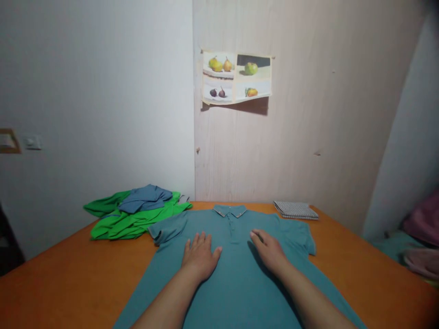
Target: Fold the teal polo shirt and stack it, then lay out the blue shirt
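A teal polo shirt (236, 278) lies spread front side up, its collar (229, 211) toward the far edge and both short sleeves out to the sides. My left hand (200, 258) rests flat on the left chest of the shirt, fingers spread. On the other side of the button placket, my right hand (270, 251) is held just over the cloth, turned on its side and casting a shadow. Its fingers are loosely curved with a gap by the thumb, and nothing shows in them. The shirt's lower part runs out of view below.
An orange table (82, 278) carries everything. At the back left is a rumpled pile of green clothes (137, 224) with a blue-grey cloth (147, 198) on top. A folded checked cloth (296, 210) lies back right. Walls stand behind, with a fruit picture sheet (236, 77).
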`<state>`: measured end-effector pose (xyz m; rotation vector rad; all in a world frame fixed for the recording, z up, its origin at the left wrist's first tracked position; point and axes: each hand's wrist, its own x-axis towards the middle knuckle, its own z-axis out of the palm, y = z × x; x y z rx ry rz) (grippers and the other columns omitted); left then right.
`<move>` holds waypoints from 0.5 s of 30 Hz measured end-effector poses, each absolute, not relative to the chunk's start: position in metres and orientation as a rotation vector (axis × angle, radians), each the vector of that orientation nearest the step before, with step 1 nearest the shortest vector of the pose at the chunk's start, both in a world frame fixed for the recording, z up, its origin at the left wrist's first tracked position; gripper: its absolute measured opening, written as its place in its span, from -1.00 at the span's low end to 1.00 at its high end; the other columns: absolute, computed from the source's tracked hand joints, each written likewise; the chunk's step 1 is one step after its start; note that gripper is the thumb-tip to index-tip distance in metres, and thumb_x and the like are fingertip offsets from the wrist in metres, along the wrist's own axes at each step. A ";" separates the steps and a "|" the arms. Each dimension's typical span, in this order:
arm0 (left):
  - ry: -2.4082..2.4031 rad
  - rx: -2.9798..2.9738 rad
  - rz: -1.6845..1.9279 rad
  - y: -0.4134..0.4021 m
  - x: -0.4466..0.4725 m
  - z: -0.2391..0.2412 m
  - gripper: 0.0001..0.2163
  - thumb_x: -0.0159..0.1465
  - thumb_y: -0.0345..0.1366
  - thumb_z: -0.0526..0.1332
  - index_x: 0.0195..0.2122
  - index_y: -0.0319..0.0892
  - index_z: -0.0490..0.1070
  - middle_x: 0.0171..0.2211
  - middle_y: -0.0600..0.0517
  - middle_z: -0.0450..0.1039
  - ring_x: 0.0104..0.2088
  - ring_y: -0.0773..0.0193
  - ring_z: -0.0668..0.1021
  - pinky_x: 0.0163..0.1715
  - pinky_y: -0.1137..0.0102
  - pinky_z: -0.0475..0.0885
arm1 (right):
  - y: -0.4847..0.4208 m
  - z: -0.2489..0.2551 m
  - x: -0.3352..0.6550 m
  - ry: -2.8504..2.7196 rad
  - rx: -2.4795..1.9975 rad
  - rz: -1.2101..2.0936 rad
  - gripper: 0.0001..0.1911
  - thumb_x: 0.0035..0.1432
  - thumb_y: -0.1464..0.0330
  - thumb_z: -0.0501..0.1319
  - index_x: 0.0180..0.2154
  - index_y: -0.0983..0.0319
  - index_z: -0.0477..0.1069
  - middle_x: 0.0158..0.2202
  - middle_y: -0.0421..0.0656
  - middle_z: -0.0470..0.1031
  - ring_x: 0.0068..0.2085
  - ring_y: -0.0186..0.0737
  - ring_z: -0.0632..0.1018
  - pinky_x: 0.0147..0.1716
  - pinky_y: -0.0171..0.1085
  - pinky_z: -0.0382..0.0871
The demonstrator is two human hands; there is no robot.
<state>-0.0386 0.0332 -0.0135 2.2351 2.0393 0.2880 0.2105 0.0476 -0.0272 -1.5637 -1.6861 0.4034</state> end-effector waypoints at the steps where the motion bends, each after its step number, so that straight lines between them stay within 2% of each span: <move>1: 2.033 2.229 0.295 0.033 -0.039 -0.013 -0.28 0.33 0.15 -0.11 0.37 -0.22 0.16 0.42 -0.17 -0.02 0.42 -0.10 0.02 0.34 -0.07 -0.10 | 0.045 -0.030 0.209 -1.776 -1.592 0.377 -0.42 0.29 0.07 0.01 0.10 0.30 0.47 0.17 0.02 0.47 0.24 -0.04 0.41 0.27 -0.16 0.16; 4: 2.021 2.203 0.316 0.031 -0.039 -0.013 -0.27 0.32 0.16 -0.11 0.38 -0.21 0.14 0.42 -0.16 -0.03 0.42 -0.08 0.01 0.35 -0.06 -0.12 | 0.043 -0.040 0.208 -1.994 -1.744 0.272 -0.35 0.28 0.04 0.03 0.21 0.32 0.38 0.31 0.04 0.30 0.37 0.05 0.20 0.35 -0.01 -0.04; 6: 2.006 2.191 0.329 0.031 -0.041 -0.013 -0.27 0.32 0.16 -0.11 0.38 -0.20 0.14 0.42 -0.16 -0.03 0.42 -0.08 0.00 0.35 -0.07 -0.13 | 0.044 -0.045 0.210 -2.058 -1.817 0.227 -0.33 0.28 0.03 0.02 0.25 0.28 0.34 0.35 0.01 0.23 0.39 0.06 0.15 0.36 0.04 -0.09; 15: 2.034 2.137 0.347 0.037 -0.055 -0.015 -0.25 0.31 0.19 -0.12 0.38 -0.23 0.13 0.43 -0.17 -0.05 0.42 -0.07 0.00 0.34 -0.09 -0.16 | 0.049 -0.052 0.216 -2.113 -1.846 0.167 -0.33 0.28 0.02 -0.01 0.27 0.24 0.31 0.36 -0.05 0.22 0.39 0.02 0.14 0.36 0.03 -0.06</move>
